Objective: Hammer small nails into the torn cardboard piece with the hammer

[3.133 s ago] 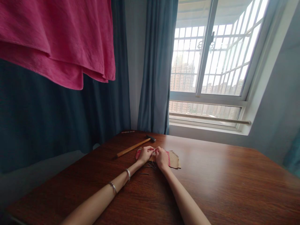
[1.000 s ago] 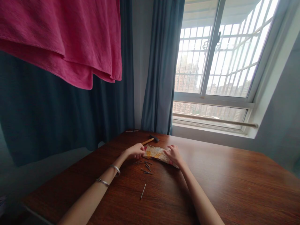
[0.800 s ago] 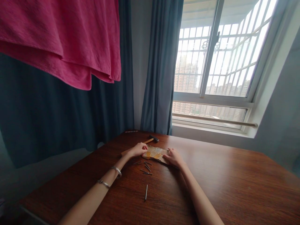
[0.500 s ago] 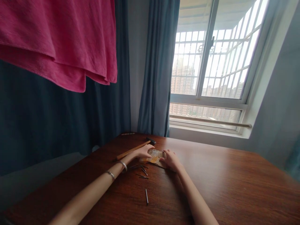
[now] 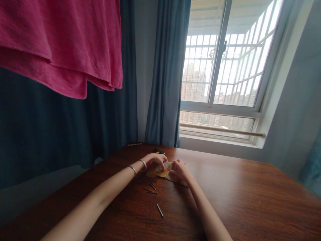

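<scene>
A small patterned cardboard piece (image 5: 167, 168) with yellow and pink marks lies far out on the brown wooden table (image 5: 250, 197). My left hand (image 5: 155, 160) curls over its left end, fingers bent down on it. My right hand (image 5: 181, 170) presses on its right end with bent fingers. Several dark nails (image 5: 149, 185) lie scattered just in front of the cardboard, and one nail (image 5: 159, 210) lies apart, nearer to me. Two bracelets (image 5: 137, 166) sit on my left wrist.
A hammer head (image 5: 159, 151) peeks out behind my left hand; its handle is hidden. A pink cloth (image 5: 60, 43) hangs at the upper left. Blue curtains (image 5: 165, 73) and a barred window (image 5: 223, 70) stand behind the table.
My hands have moved closer together on the cardboard, which looks shorter between them. My left hand now covers the hammer handle. The lone nail has rolled slightly.
</scene>
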